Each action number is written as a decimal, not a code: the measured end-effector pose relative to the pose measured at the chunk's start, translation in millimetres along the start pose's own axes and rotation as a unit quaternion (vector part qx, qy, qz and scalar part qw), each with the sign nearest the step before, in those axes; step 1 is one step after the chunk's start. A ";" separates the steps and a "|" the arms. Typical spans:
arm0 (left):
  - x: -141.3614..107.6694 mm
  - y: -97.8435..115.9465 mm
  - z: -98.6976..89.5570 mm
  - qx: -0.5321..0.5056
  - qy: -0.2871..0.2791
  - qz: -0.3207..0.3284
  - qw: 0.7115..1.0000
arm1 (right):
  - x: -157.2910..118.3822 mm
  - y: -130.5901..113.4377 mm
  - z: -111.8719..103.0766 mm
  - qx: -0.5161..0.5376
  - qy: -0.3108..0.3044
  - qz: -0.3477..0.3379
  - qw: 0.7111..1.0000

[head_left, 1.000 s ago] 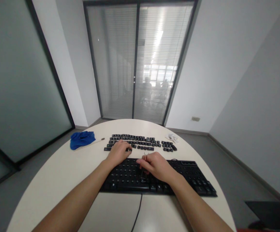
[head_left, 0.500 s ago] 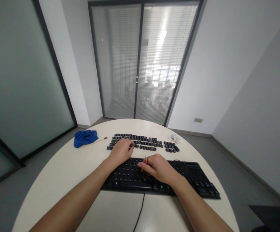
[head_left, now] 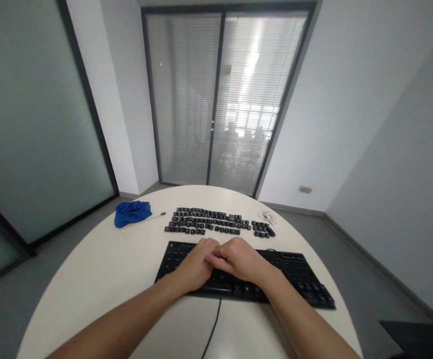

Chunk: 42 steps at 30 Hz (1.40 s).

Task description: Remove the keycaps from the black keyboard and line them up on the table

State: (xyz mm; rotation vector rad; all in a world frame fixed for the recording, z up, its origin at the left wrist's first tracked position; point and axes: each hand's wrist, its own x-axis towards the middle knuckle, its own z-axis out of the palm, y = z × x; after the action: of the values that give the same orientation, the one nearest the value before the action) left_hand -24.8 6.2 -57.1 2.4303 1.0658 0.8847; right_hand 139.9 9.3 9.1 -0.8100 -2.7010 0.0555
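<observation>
A black keyboard (head_left: 294, 273) lies across the table, with many of its keycaps off on the left and middle parts and keys still seated toward the right end. Over its middle my two hands meet. My left hand (head_left: 198, 264) is curled, its fingertips against those of my right hand (head_left: 240, 257). The right hand is pinched, thumb pointing left. Whatever sits between the fingers is hidden. Loose black keycaps (head_left: 234, 232) stand in rows just beyond the keyboard.
A blue cloth (head_left: 132, 213) and a thin brush (head_left: 145, 221) lie at the far left of the round white table (head_left: 100, 279). Crumpled white tissue (head_left: 269, 216) is at the far right. A black cable (head_left: 212, 331) runs toward me from the keyboard's front edge.
My left hand has come back from the keycap rows to the keyboard's middle and now touches my right hand. The right hand has stayed about where it was.
</observation>
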 end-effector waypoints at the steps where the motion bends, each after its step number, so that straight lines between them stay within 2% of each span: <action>1: 0.1 -0.7 -1.3 -0.004 -0.001 -0.002 1.000 | 0.9 1.3 -0.4 0.006 -0.001 0.004 1.000; 3: 0.4 -0.3 -4.2 -0.007 -0.005 0.000 1.000 | 0.5 5.2 0.4 0.036 0.002 0.026 0.999; 5: 0.6 1.5 -7.0 -0.009 -0.005 -0.002 1.000 | -3.1 11.0 4.7 0.109 0.005 0.077 0.991; 7: 1.2 2.8 -9.1 -0.011 -0.002 -0.008 1.000 | -8.7 18.2 12.3 0.217 0.011 0.158 0.963; 9: 2.3 2.7 -10.8 -0.016 -0.002 -0.009 1.000 | -14.6 25.4 21.3 0.315 0.028 0.226 0.921; 11: 3.8 1.9 -12.2 -0.030 -0.002 -0.006 1.000 | -18.9 31.1 29.3 0.372 0.047 0.262 0.889; 14: 5.2 2.2 -14.7 -0.061 -0.003 -0.002 0.998 | -20.9 35.5 36.1 0.408 0.068 0.282 0.866; 21: 1.4 12.9 -20.4 -0.076 0.009 -0.038 0.996 | -18.3 39.5 36.1 0.412 0.112 0.309 0.850; 33: 3.2 4.7 -16.2 -0.137 -0.036 -0.066 0.988 | -20.4 36.6 36.1 0.384 0.138 0.328 0.852; 37: 3.6 4.8 -17.5 -0.128 -0.053 -0.061 0.989 | -21.3 35.9 35.3 0.375 0.141 0.326 0.856; 42: 2.8 9.1 -18.6 -0.110 -0.021 -0.052 0.992 | -21.4 38.9 37.2 0.368 0.139 0.335 0.856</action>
State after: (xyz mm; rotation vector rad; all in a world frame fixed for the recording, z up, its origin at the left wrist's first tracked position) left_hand -30.9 3.4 -37.3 2.1836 1.0120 0.8655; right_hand 165.8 32.3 -37.3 -1.2944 -1.7595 0.9730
